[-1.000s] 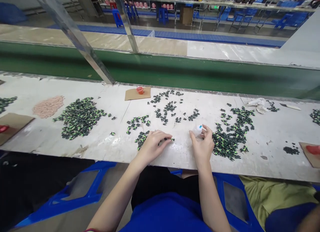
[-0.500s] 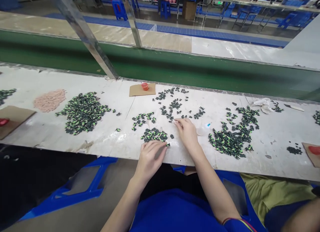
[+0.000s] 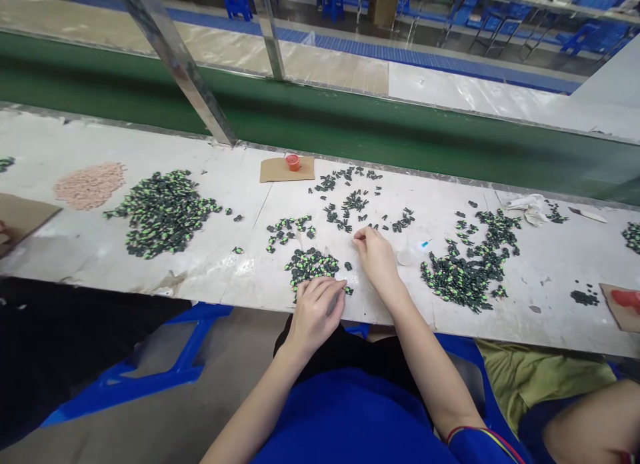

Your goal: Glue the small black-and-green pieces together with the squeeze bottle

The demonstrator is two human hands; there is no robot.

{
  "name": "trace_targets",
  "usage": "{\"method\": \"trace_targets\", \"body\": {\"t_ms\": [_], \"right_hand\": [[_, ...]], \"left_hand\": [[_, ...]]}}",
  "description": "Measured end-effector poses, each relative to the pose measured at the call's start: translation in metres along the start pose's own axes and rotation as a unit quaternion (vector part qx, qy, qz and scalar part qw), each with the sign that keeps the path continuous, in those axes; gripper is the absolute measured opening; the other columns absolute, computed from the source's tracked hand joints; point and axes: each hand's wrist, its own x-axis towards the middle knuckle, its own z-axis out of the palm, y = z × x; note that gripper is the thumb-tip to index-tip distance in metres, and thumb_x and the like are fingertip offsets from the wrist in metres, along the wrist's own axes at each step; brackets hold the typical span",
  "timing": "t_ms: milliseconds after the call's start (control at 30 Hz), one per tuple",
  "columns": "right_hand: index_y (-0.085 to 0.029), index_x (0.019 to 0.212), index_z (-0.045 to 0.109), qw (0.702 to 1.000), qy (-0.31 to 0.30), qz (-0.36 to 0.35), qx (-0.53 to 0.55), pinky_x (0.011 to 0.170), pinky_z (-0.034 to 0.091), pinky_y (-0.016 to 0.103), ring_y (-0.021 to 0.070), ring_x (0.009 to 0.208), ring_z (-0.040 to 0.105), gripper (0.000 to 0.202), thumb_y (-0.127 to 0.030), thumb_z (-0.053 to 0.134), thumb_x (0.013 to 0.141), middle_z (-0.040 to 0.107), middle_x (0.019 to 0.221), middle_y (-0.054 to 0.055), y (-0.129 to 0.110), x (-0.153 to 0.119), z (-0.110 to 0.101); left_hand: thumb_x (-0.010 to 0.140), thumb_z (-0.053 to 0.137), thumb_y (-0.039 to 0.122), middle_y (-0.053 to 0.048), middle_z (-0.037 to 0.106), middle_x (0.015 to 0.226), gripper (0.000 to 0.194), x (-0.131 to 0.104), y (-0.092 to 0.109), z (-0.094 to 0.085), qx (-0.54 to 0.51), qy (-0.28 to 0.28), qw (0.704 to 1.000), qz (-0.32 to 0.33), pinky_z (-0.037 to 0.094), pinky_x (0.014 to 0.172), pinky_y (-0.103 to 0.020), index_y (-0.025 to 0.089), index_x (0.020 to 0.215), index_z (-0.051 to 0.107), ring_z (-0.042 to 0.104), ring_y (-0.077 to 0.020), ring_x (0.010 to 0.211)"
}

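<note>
My left hand [image 3: 319, 311] is closed near the table's front edge, with a small black-and-green piece [image 3: 349, 291] at its fingertips. Just beyond those fingers lies a small pile of black-and-green pieces [image 3: 310, 263]. My right hand [image 3: 376, 256] is above the table to the right, thumb and fingers pinched together; what they hold, if anything, is too small to make out. Scattered small black parts [image 3: 354, 201] lie beyond it. To its right is a translucent bottle with a blue tip [image 3: 409, 256], and one dark piece [image 3: 348, 266] sits between the hands.
Large heaps of black-and-green pieces lie left [image 3: 163, 214] and right [image 3: 465, 277]. Farther left is a pink heap [image 3: 91, 185]. A red tub [image 3: 293, 162] stands on cardboard [image 3: 273, 171] at the back. A metal post [image 3: 200, 104] rises at the table's rear; a person's arm [image 3: 595, 424] shows lower right.
My left hand has moved a little to the right, the small piece moving with it. My right hand stays pinched and has shifted slightly. The camera view has tilted down a bit.
</note>
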Motion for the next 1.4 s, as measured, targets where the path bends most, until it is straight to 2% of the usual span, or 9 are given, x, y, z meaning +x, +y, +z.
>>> {"method": "trace_targets", "body": {"t_ms": [133, 267, 400, 467, 633, 933, 1033, 1233, 1400], "right_hand": [[-0.019, 0.085, 0.066, 0.986, 0.053, 0.01, 0.156, 0.072, 0.052, 0.032, 0.0186, 0.074, 0.065, 0.011, -0.025, 0.057, 0.084, 0.07, 0.085, 0.005, 0.012, -0.035, -0.014], [-0.019, 0.086, 0.073, 0.959, 0.036, 0.065, 0.274, 0.066, 0.055, 0.032, 0.0176, 0.066, 0.066, 0.019, -0.032, 0.06, 0.08, 0.073, 0.085, 0.006, 0.02, -0.072, -0.016], [-0.019, 0.095, 0.074, 0.928, 0.04, 0.131, 0.345, 0.064, 0.058, 0.032, 0.0179, 0.065, 0.068, 0.028, -0.036, 0.07, 0.073, 0.074, 0.078, 0.005, 0.018, -0.093, -0.012], [-0.018, 0.09, 0.075, 0.919, 0.037, 0.151, 0.361, 0.064, 0.058, 0.031, 0.0189, 0.065, 0.07, 0.026, -0.036, 0.072, 0.071, 0.074, 0.074, 0.005, 0.015, -0.098, -0.014], [-0.02, 0.079, 0.075, 0.914, 0.013, 0.14, 0.381, 0.066, 0.059, 0.032, 0.0208, 0.07, 0.072, 0.018, -0.037, 0.072, 0.073, 0.076, 0.076, 0.005, 0.008, -0.101, -0.022], [-0.018, 0.069, 0.071, 0.862, -0.017, 0.18, 0.475, 0.07, 0.06, 0.032, 0.02, 0.069, 0.072, 0.022, -0.038, 0.079, 0.064, 0.075, 0.071, 0.004, 0.006, -0.104, -0.026], [-0.018, 0.072, 0.069, 0.853, 0.001, 0.183, 0.489, 0.066, 0.06, 0.03, 0.0188, 0.067, 0.071, 0.024, -0.037, 0.081, 0.061, 0.073, 0.068, 0.004, 0.007, -0.106, -0.025], [-0.02, 0.083, 0.065, 0.856, 0.062, 0.155, 0.49, 0.057, 0.056, 0.024, 0.0132, 0.058, 0.065, 0.025, -0.029, 0.078, 0.063, 0.065, 0.063, -0.002, 0.006, -0.112, -0.018], [-0.022, 0.083, 0.059, 0.856, 0.072, 0.144, 0.491, 0.057, 0.055, 0.024, 0.012, 0.055, 0.063, 0.027, -0.026, 0.076, 0.062, 0.062, 0.061, -0.004, 0.01, -0.113, -0.014]], "left_hand": [[0.087, 0.058, 0.014, -0.007, 0.073, 0.1, 0.024, 0.002, -0.001, -0.003, -0.007, -0.04, 0.999, 0.013, 0.037, 0.08, -0.037, 0.019, 0.11, 0.06, 0.063, -0.0237, 0.099], [0.089, 0.056, 0.013, -0.006, 0.074, 0.094, 0.023, 0.005, -0.005, 0.001, -0.024, -0.046, 0.998, 0.025, 0.037, 0.077, -0.035, 0.019, 0.111, 0.061, 0.066, -0.0212, 0.092], [0.094, 0.05, 0.014, -0.003, 0.075, 0.09, 0.029, 0.01, -0.004, 0.002, -0.054, -0.036, 0.997, 0.039, 0.042, 0.075, -0.033, 0.022, 0.121, 0.055, 0.068, -0.0167, 0.081], [0.095, 0.049, 0.014, -0.003, 0.075, 0.089, 0.032, 0.012, -0.001, 0.001, -0.07, -0.026, 0.996, 0.051, 0.044, 0.072, -0.031, 0.022, 0.126, 0.053, 0.069, -0.0151, 0.076], [0.094, 0.05, 0.014, -0.004, 0.076, 0.089, 0.036, 0.016, 0.007, -0.003, -0.089, -0.003, 0.994, 0.07, 0.05, 0.069, -0.03, 0.022, 0.13, 0.051, 0.07, -0.015, 0.073], [0.093, 0.051, 0.01, -0.003, 0.076, 0.087, 0.04, 0.02, 0.016, -0.004, -0.114, 0.017, 0.989, 0.098, 0.051, 0.067, -0.029, 0.022, 0.131, 0.049, 0.07, -0.014, 0.07], [0.093, 0.05, 0.009, -0.003, 0.076, 0.086, 0.039, 0.022, 0.019, -0.005, -0.116, 0.015, 0.987, 0.106, 0.051, 0.068, -0.029, 0.022, 0.13, 0.051, 0.071, -0.0142, 0.071], [0.093, 0.05, 0.01, -0.004, 0.075, 0.085, 0.032, 0.025, 0.025, -0.006, -0.128, 0.006, 0.984, 0.121, 0.05, 0.067, -0.029, 0.021, 0.123, 0.055, 0.071, -0.0145, 0.071], [0.092, 0.051, 0.008, -0.003, 0.075, 0.083, 0.028, 0.023, 0.027, -0.003, -0.135, 0.001, 0.983, 0.126, 0.048, 0.067, -0.028, 0.02, 0.117, 0.056, 0.07, -0.0137, 0.072]]}}
